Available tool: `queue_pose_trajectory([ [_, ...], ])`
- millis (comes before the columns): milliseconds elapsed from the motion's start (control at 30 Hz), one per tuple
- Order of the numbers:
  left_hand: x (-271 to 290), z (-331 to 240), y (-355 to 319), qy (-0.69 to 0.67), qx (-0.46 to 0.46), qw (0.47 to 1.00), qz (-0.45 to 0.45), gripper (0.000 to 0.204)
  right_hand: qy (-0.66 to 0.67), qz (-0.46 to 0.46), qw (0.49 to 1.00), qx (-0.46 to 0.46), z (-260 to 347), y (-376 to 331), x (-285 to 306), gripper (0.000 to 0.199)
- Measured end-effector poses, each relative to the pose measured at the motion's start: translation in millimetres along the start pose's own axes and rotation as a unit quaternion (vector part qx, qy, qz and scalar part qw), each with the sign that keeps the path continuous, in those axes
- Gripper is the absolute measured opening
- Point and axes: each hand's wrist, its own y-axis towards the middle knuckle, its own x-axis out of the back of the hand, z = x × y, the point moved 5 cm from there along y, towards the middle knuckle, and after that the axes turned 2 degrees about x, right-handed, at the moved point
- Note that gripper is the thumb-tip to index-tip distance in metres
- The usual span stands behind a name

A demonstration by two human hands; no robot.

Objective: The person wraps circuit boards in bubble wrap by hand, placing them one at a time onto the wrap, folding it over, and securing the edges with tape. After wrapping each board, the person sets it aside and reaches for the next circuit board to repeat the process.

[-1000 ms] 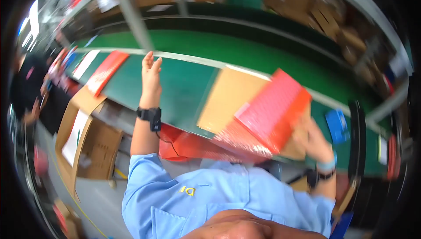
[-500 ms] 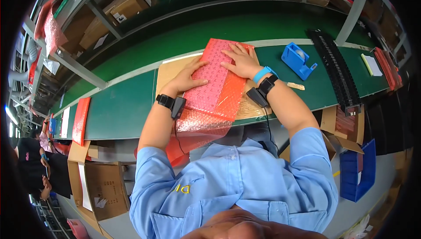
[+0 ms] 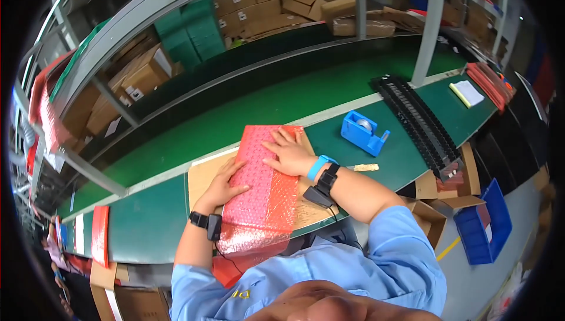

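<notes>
A red bubble-wrap sheet (image 3: 262,188) lies at frame centre on a cardboard sheet (image 3: 203,174) on the green bench (image 3: 147,221), with the left hand (image 3: 222,184) and right hand (image 3: 288,155) pressed flat on it, fingers spread, grasping nothing, a blue tape dispenser (image 3: 364,132) to the right.

1. Worn on the head, looking steeply down over chest and forearms onto the green counter (image 3: 353,127).
2. Faces forward across the counter's near edge toward the conveyor belt (image 3: 247,109) and shelving (image 3: 176,44) beyond.
3. Close in: left hand (image 3: 225,184) and right hand (image 3: 288,155) at centre, on the red bubble-wrap sheet (image 3: 262,185).
4. Fisheye: counter edges bowed, dark rim around.
5. Single view only; nothing shared with another.
</notes>
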Motion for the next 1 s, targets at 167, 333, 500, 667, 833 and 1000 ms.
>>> queue_pose_trajectory([
  [167, -6, 0, 9, -0.031, 0.026, 0.999, -0.037, 0.075, -0.039, -0.03, 0.999, -0.01, -1, -2, 5, 0.065],
  [333, -8, 15, 5, -0.055, 0.012, 0.994, -0.093, 0.066, -0.072, -0.013, 0.987, 0.143, 98, -36, 2, 0.061],
  [500, -5, 28, 3, -0.042, 0.006, 0.995, -0.093, 0.046, -0.001, 0.109, 0.961, 0.254, 158, -73, -23, 0.055],
  [667, -3, 21, 3, -0.03, 0.003, 0.992, -0.12, 0.041, -0.017, 0.009, 0.946, 0.323, 150, -74, -51, 0.056],
  [833, -1, 1, -4, 0.061, -0.021, 0.985, -0.16, 0.044, -0.006, -0.005, 0.942, 0.334, 147, -72, -53, 0.059],
  [1000, -23, -108, -6, 0.094, -0.15, 0.983, -0.056, 0.057, 0.105, 0.183, 0.932, 0.295, 132, -49, -111, 0.06],
])
